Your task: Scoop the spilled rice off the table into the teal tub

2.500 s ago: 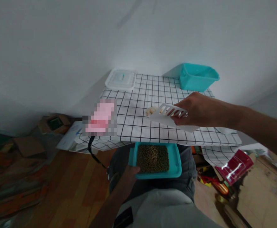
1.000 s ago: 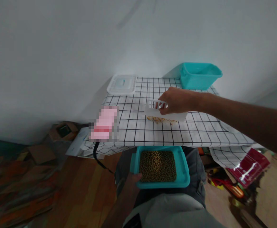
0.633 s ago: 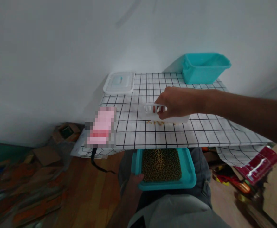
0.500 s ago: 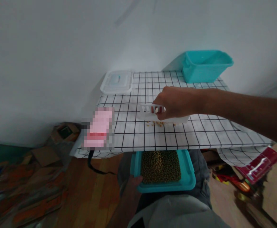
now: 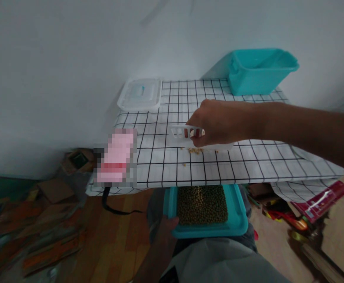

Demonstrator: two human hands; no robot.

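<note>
My right hand (image 5: 207, 122) is closed around a long, low white plastic piece with a slotted edge (image 5: 178, 133). It is held on or just above the checked cloth of the table, and my hand hides much of it. Small yellowish grains (image 5: 194, 150) are scattered along its near side. Below the table edge, my left hand (image 5: 169, 228) grips the near left corner of a teal tray (image 5: 237, 212) resting over my lap. A bed of small round greenish-brown beans (image 5: 203, 208) fills much of the tray, with a paler yellowish patch in the middle.
A teal bin (image 5: 251, 78) stands at the back right of the table (image 5: 160, 165). At the back left lies a clear plastic lid or box (image 5: 141, 94). A blurred pink object (image 5: 115, 155) with a black strap sits front left. Cardboard and a dark red packet (image 5: 322, 202) are below.
A yellowish grain now lies nearer the table's front edge than the others. My right hand keeps its hold, with little movement. The whole view has shifted slightly.
</note>
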